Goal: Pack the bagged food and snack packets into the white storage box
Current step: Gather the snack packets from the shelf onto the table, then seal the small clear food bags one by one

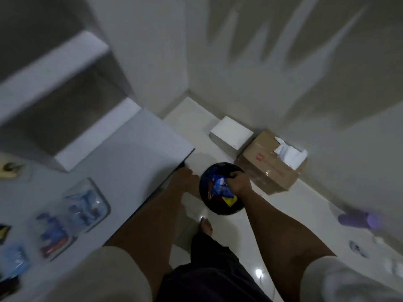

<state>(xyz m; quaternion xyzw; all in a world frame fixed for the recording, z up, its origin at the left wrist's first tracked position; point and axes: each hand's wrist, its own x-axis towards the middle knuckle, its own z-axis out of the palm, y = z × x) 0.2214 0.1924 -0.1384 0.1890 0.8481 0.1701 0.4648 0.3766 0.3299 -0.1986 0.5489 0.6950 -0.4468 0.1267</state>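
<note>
Over black bin: right hand reaches down, gripping blue snack packets; left hand at desk corner, grasp indiscernible.

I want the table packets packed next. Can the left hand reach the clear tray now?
Probably yes: the left hand rests at the table edge, holding nothing, and the tray lies unobstructed nearby.

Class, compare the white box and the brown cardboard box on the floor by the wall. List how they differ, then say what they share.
The white box is plain white; the cardboard box is brown with a red mark on top.
The white box looks closed and smooth on top; the cardboard box has crumpled white paper sticking out at one end.
The white box appears smaller than the cardboard box.
Both sit on the pale floor beside the wall, next to each other.
</note>
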